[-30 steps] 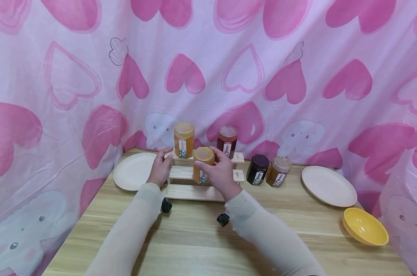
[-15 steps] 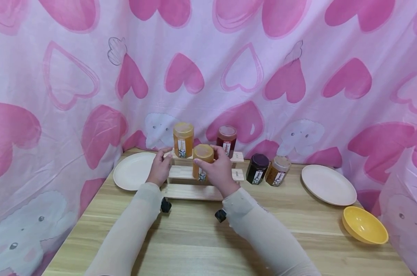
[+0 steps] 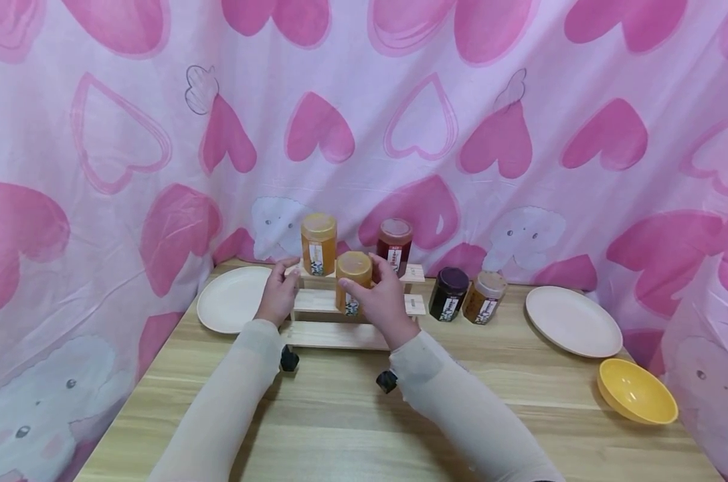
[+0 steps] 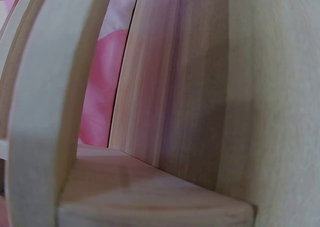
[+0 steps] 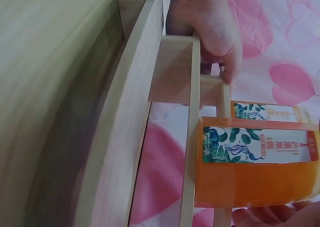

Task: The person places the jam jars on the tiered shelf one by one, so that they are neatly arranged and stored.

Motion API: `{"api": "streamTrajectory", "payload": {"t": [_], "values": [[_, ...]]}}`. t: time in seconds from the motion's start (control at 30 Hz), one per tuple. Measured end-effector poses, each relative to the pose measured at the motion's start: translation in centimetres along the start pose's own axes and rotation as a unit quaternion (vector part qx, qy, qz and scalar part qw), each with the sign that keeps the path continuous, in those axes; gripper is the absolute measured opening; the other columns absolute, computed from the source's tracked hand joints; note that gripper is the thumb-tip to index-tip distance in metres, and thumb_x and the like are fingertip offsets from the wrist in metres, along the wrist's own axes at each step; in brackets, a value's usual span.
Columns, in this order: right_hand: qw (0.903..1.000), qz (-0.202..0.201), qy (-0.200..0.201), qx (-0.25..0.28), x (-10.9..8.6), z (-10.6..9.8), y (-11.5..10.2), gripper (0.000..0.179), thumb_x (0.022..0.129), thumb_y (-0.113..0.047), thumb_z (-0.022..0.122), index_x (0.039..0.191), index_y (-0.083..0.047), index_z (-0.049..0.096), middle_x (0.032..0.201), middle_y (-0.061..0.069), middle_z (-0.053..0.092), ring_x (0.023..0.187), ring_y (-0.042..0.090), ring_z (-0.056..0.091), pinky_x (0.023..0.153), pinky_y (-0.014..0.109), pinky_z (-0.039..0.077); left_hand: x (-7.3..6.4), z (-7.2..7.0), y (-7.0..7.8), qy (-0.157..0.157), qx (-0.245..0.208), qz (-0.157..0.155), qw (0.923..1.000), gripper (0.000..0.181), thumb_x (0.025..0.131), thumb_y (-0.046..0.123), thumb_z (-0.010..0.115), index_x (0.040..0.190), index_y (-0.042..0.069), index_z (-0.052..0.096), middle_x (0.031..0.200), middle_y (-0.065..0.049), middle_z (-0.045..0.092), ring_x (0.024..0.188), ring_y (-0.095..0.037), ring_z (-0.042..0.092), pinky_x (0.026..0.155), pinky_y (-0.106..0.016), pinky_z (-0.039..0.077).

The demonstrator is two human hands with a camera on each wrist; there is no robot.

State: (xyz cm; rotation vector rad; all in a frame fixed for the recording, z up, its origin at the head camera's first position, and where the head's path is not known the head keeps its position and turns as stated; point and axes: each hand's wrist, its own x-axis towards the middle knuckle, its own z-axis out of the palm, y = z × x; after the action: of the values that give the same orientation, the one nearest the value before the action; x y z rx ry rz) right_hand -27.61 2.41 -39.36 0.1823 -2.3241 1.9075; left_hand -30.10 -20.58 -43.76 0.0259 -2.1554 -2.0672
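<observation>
With its thumb and fingers, my right hand [image 3: 385, 304] holds an amber honey jar [image 3: 354, 268] with a yellowish lid. In the right wrist view, this labelled jar [image 5: 257, 184] stands upright at the edge of the middle board, its base touching or nearly touching it. The stepped wooden rack [image 3: 340, 335] has three tiers. My left hand [image 3: 278, 294] grips its left end near the top board; the right wrist view shows that hand [image 5: 212, 29] around the end. On the top tier stand another amber jar [image 3: 318, 248] and a dark red jar [image 3: 394, 241].
Right of the rack, a dark purple-lidded jar [image 3: 449, 294] and a brown jar [image 3: 484, 298] stand on the table [image 3: 340, 415]. White plates lie at the left [image 3: 228, 301] and right [image 3: 575, 321]. A yellow bowl [image 3: 638, 391] sits near the right edge. A pink heart curtain [image 3: 364, 134] hangs behind.
My right hand has shifted the amber jar slightly up and back against the middle tier; over the last half second it barely moves. The left hand stays on the rack.
</observation>
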Motion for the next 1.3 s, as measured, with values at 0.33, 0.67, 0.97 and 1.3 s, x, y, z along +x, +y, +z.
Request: {"api": "streamTrajectory", "payload": {"t": [0.33, 0.67, 0.97, 1.3], "values": [[0.9977, -0.052, 0.004, 0.044, -2.0, -4.0, 1.2, 0.067, 0.091, -0.024, 0.085, 0.148, -0.004, 0.055, 0.148, 0.018, 0.059, 0.140, 0.032, 0.055, 0.117, 0.055, 0.043, -0.4, 0.0, 0.7, -0.001, -0.007, -0.004, 1.0000, 0.041, 0.114, 0.016, 0.045, 0.153, 0.006, 0.049, 0.067, 0.004, 0.040, 0.061, -0.010, 0.039, 0.061, -0.023, 0.038], [0.9953, -0.055, 0.065, 0.047, -1.8, -10.0, 2.4, 0.056, 0.092, -0.017, 0.084, 0.140, -0.004, 0.060, 0.137, 0.016, 0.064, 0.133, 0.034, 0.059, 0.110, 0.034, 0.051, -0.5, -0.1, 0.8, 0.002, -0.002, -0.005, 1.0000, 0.041, 0.114, 0.017, 0.045, 0.153, 0.007, 0.049, 0.068, 0.004, 0.040, 0.062, -0.009, 0.039, 0.062, -0.023, 0.039], [0.9886, -0.051, 0.140, 0.020, 0.6, -14.2, 4.9, 0.061, 0.093, -0.019, 0.084, 0.145, 0.000, 0.057, 0.145, 0.023, 0.060, 0.137, 0.036, 0.056, 0.118, 0.047, 0.043, 1.1, -0.1, -1.6, 0.008, -0.014, 0.000, 0.9999, 0.040, 0.114, 0.020, 0.044, 0.153, 0.010, 0.049, 0.066, 0.007, 0.037, 0.061, -0.008, 0.036, 0.060, -0.022, 0.036], [0.9849, -0.044, 0.167, -0.008, 2.0, -15.7, 7.5, 0.075, 0.093, -0.026, 0.084, 0.155, -0.003, 0.048, 0.157, 0.020, 0.050, 0.149, 0.034, 0.044, 0.125, 0.045, 0.034, 2.0, 0.0, -3.4, 0.025, -0.006, 0.030, 0.9992, 0.037, 0.114, 0.024, 0.048, 0.148, 0.013, 0.054, 0.068, 0.007, 0.037, 0.061, -0.008, 0.036, 0.058, -0.022, 0.035]]}}
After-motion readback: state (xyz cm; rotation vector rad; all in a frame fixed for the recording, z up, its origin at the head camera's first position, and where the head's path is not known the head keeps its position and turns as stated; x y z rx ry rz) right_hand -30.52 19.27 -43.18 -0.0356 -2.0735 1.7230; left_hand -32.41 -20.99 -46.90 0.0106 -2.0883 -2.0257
